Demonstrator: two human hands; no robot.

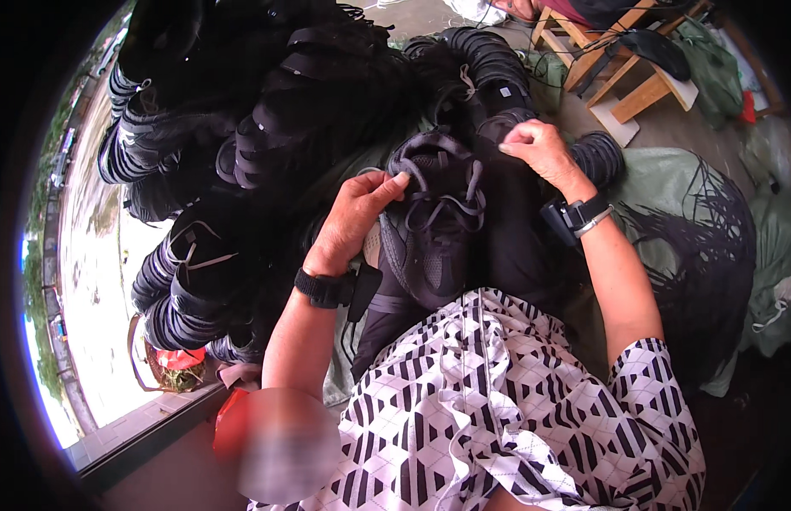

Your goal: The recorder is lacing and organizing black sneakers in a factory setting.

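Observation:
On my lap lies a black shoe upper (438, 251) of knit-like fabric, its toe toward me and its collar opening away. A dark lace (468, 209) runs loosely across its front in loops. My left hand (361, 209) is closed on the left edge of the upper near the collar, thumb on top. Up and to the right of the shoe, my right hand (540, 153) is held with thumb and fingers pinched together. Whatever may be between those fingertips is too small to make out. Just behind them sits a dark bundle of stacked pieces (506, 123).
Large heaps of nested black shoe uppers (310, 111) rise at the left and ahead. At the right, a pale green sack (668, 170) carries a bunch of dark laces (693, 221). Wooden stools (634, 85) stand at the far right. A low ledge (149, 426) runs along the lower left.

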